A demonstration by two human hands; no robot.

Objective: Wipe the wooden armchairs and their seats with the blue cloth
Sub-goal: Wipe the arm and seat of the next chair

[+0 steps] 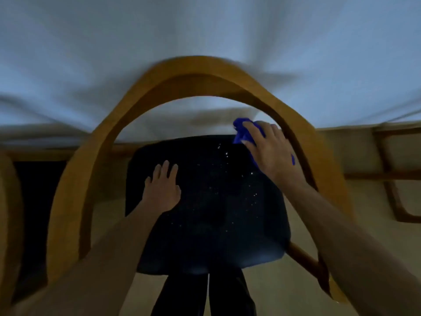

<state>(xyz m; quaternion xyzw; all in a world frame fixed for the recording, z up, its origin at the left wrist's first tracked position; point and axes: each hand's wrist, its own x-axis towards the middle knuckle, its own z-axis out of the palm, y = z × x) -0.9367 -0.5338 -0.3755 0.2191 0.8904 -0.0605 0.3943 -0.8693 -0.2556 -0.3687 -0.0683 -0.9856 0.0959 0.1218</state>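
Seat wipe under way on one wooden armchair (95, 156), blue cloth at the far right corner.

Head view: we find the right hand (271, 153) clenched around the bunched blue cloth (245, 130), pressing it at the far right corner of the dark seat (216, 201), just inside the curved wooden rail. The left hand (163, 190) lies flat on the seat's left side, fingers straight, grasping nothing. We judge the seat step in hand: pale specks dot the middle of the cushion, so the next move calls for strokes across them. The rail hems in the right wrist. A white draped tablecloth (205, 30) hangs behind the chair, a second wooden frame (391, 179) stands at right, and part of another curved wooden piece shows at the left edge. The picture is blurred.
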